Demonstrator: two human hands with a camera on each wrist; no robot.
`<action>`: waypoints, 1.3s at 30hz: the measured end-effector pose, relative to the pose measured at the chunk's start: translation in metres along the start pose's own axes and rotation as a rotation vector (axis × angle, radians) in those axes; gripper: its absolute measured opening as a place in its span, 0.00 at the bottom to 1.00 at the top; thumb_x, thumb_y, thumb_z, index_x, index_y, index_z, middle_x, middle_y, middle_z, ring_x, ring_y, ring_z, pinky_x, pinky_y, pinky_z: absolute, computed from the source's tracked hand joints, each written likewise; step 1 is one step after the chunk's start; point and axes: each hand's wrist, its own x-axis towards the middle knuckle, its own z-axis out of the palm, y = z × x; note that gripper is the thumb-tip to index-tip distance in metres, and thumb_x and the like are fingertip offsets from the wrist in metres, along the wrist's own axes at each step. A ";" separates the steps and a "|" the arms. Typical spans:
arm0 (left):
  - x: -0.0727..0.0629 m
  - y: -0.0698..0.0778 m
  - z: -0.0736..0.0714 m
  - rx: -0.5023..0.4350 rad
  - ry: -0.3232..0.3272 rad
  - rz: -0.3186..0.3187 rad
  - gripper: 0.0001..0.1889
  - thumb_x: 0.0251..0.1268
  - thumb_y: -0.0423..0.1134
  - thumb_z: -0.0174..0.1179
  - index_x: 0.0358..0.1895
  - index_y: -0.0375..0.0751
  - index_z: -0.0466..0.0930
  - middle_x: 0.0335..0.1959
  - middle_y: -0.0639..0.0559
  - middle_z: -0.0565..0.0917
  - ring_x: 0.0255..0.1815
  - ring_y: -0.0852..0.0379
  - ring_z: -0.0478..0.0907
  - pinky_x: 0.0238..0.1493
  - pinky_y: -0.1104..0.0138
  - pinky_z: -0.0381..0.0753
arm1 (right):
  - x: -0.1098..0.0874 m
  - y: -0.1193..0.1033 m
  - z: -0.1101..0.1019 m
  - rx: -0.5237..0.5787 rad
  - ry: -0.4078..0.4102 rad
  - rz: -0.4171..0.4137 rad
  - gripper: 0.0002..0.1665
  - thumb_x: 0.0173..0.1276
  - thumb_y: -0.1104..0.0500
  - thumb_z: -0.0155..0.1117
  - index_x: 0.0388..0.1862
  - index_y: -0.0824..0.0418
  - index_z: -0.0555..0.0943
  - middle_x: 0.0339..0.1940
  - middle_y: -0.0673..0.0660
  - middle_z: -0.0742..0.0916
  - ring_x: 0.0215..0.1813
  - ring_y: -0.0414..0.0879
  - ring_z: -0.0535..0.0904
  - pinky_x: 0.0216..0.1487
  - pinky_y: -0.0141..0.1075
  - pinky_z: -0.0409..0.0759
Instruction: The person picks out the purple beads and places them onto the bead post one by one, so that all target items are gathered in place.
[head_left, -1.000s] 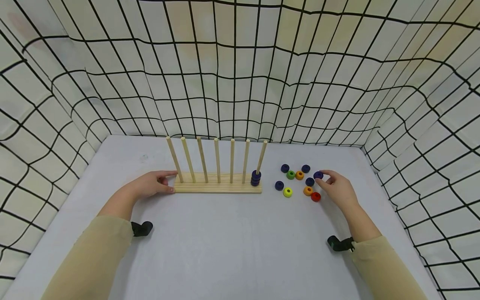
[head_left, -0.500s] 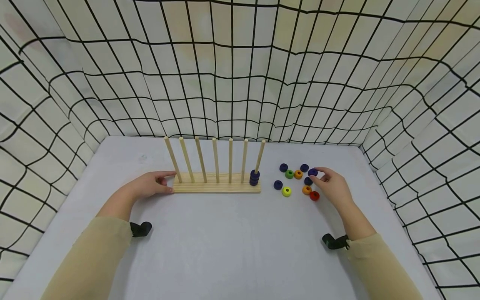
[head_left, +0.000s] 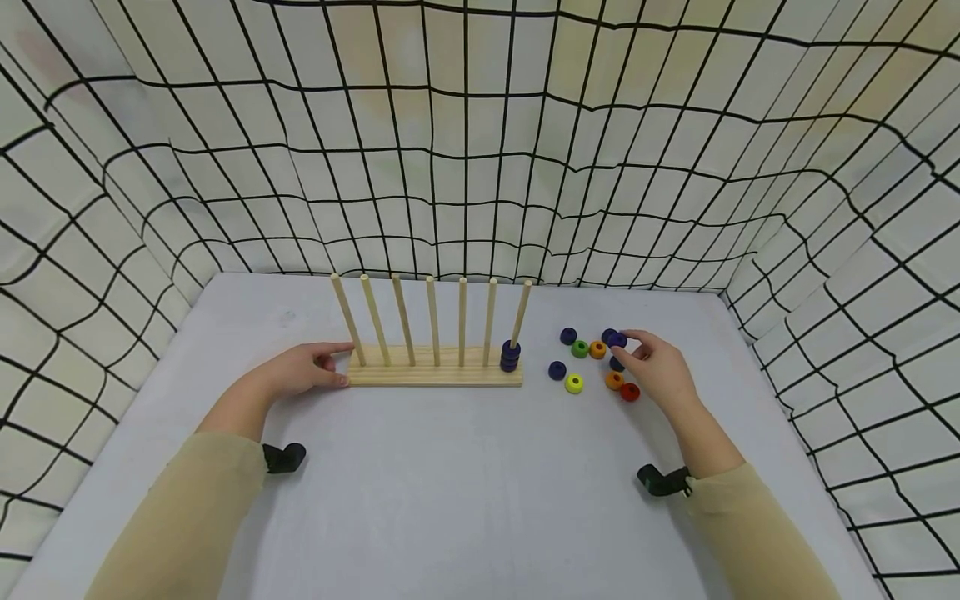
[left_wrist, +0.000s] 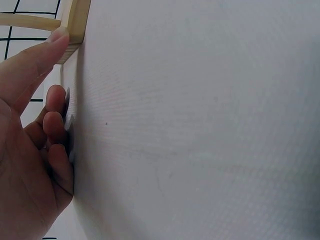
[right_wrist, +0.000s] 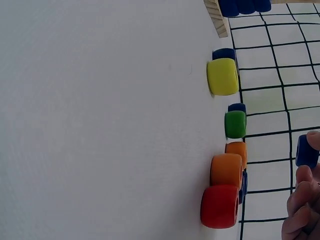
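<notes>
In the head view a wooden peg board (head_left: pixel 435 378) with several upright pegs stands at the table's middle. Several dark blue beads (head_left: pixel 510 357) are stacked on its rightmost peg. My left hand (head_left: pixel 300 369) holds the board's left end, thumb at the front corner and forefinger further back. The left wrist view shows the thumb (left_wrist: pixel 57 42) against the board's end (left_wrist: pixel 79 22). To the right, my right hand (head_left: pixel 663 373) pinches a dark blue bead (right_wrist: pixel 306 152) between thumb and fingertips. In the right wrist view that bead is raised off the table, above the loose ones.
Loose beads lie right of the board: a yellow one (head_left: pixel 573 383), a green one (head_left: pixel 580 349), a red one (head_left: pixel 630 392), two orange ones (head_left: pixel 615 381) and several dark blue ones (head_left: pixel 557 370). Black netting (head_left: pixel 465 179) over white walls surrounds the white table (head_left: pixel 450 492).
My right hand has moved a little to the left and away from me, with the blue bead in its fingertips. The left hand stays at the board's end.
</notes>
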 end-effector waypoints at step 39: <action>0.001 -0.001 0.000 0.002 -0.006 0.004 0.40 0.63 0.47 0.68 0.75 0.40 0.63 0.37 0.47 0.72 0.38 0.51 0.67 0.39 0.60 0.65 | -0.003 -0.041 0.004 0.074 0.013 -0.071 0.32 0.70 0.40 0.63 0.69 0.50 0.74 0.36 0.56 0.78 0.30 0.50 0.72 0.26 0.36 0.71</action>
